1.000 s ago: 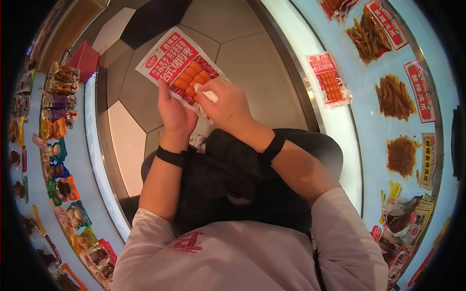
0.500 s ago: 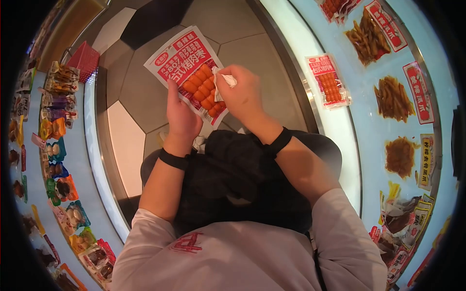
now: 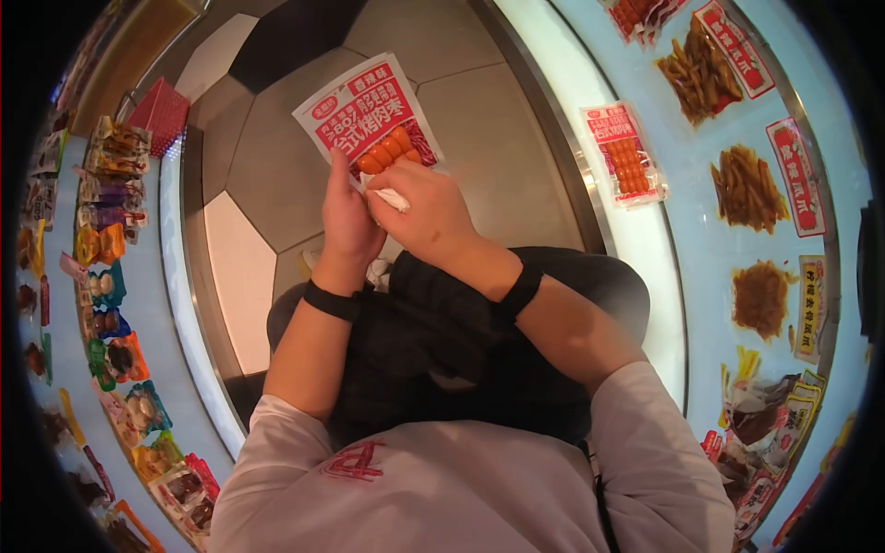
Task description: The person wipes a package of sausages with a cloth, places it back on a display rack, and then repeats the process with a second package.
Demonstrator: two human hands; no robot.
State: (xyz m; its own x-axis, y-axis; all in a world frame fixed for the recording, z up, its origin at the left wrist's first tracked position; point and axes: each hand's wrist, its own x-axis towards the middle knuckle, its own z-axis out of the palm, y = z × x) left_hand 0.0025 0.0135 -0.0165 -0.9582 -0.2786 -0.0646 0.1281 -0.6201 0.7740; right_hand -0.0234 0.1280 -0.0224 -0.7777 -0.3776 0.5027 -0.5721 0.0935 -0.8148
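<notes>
A red and white sausage packet (image 3: pixel 369 106) with orange sausages on its front is held up over the floor, tilted. My left hand (image 3: pixel 350 212) grips it from below, the thumb along its left edge. My right hand (image 3: pixel 429 207) is closed on a crumpled white tissue (image 3: pixel 394 198) and lies over the lower part of the packet, hiding some of the sausages. Both hands are close together above my dark-clothed lap.
On the right lit shelf lie a similar packet (image 3: pixel 622 154), chicken-feet packs (image 3: pixel 751 189) and other bags. Small colourful snack packs (image 3: pixel 111 286) line the left shelf. A pink basket (image 3: pixel 161 115) stands at the upper left.
The packet has shifted right and turned a little in my left hand. My right hand, with the tissue, moved right and then back down-left over the packet's lower part.
</notes>
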